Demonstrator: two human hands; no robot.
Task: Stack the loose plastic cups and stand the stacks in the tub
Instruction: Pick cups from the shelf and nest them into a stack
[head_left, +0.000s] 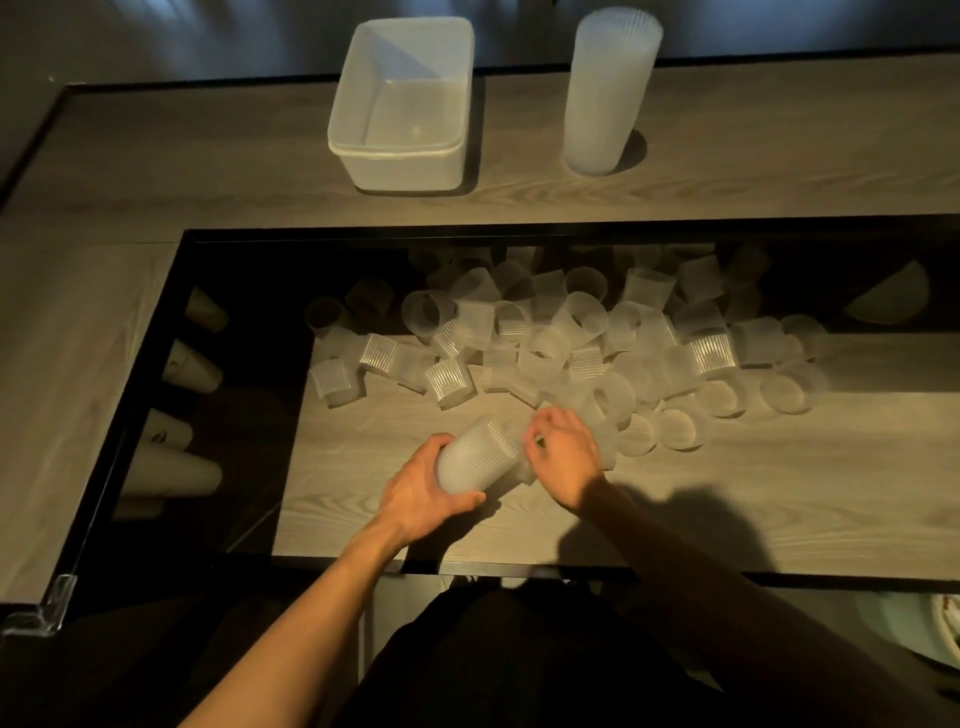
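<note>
My left hand grips a short stack of ribbed translucent cups, lying tilted with its mouth toward the right. My right hand is at that mouth, its fingers pinched on a single cup that is blurred there. Behind both hands a heap of loose translucent cups lies scattered over the lowered table surface. The translucent tub stands with nothing in it on the far ledge. To its right a tall stack of cups stands upright on the same ledge.
A black rim frames the lowered surface, with cup reflections in its glossy left wall. A pale half-round shape shows at the far right. The wooden ledge runs behind and to the left. My dark clothing fills the bottom.
</note>
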